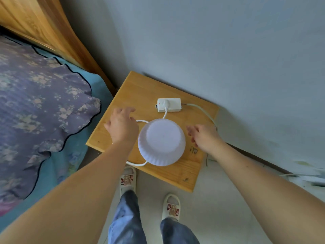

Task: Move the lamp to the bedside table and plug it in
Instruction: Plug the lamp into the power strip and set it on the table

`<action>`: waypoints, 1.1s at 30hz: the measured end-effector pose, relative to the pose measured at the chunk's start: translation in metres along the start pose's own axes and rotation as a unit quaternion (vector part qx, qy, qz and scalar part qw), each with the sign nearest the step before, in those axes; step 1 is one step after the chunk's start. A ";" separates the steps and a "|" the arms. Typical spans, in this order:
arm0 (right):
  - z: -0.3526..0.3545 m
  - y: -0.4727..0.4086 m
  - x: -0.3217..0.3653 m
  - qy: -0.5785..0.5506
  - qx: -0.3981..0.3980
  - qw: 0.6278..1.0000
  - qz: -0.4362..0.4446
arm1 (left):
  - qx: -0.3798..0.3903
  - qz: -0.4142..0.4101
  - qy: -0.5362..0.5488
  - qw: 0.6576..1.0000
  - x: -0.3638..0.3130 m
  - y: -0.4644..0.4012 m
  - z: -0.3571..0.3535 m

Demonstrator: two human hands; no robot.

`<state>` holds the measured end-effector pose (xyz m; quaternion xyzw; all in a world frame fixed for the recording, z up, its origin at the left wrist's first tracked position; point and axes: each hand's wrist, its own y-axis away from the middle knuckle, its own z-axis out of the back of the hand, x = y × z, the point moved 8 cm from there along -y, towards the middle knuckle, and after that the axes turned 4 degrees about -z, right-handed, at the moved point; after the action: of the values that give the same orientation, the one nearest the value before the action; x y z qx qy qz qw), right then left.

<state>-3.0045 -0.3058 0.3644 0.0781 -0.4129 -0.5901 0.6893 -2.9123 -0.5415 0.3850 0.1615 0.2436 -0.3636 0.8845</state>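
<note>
The lamp (pixel 161 142), seen from above as a round white pleated shade, stands on the wooden bedside table (pixel 186 175). Its white cord (pixel 136 163) loops around the base and runs up to a white plug (pixel 165 104) seated in a white power strip (pixel 169 104) at the table's back, where a small red light shows. My left hand (pixel 122 125) hovers just left of the shade with fingers spread, holding nothing. My right hand (pixel 204 136) hovers just right of the shade, fingers loosely apart and empty. Neither hand touches the lamp.
A bed with a purple floral pillow (pixel 42 110) and teal sheet lies to the left, under a wooden headboard (pixel 45 27). The grey wall (pixel 228 50) backs the table. The strip's own cable (pixel 204 111) runs off the table's right edge. My slippered feet (pixel 171 207) stand on the floor.
</note>
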 end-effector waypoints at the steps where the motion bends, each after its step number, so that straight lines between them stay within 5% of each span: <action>1: -0.003 0.004 -0.005 0.005 0.007 1.000 -0.001 | -0.016 0.015 -0.002 1.000 0.005 0.012 0.003; 11: -0.045 0.043 -0.040 -0.007 0.023 1.000 -0.015 | 0.001 0.102 0.021 0.995 0.037 0.118 -0.025; 22: -0.099 0.065 -0.062 -0.102 -0.044 0.994 -0.012 | 0.051 0.024 0.045 0.997 0.057 0.152 -0.067; 33: -0.107 0.047 -0.067 -0.089 -0.173 0.976 0.093 | -0.012 -0.032 0.054 0.998 0.059 0.151 -0.094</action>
<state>-2.8961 -0.2739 0.2918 -0.1341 -0.3698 -0.5908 0.7045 -2.7962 -0.4285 0.2913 0.1624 0.3006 -0.3792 0.8599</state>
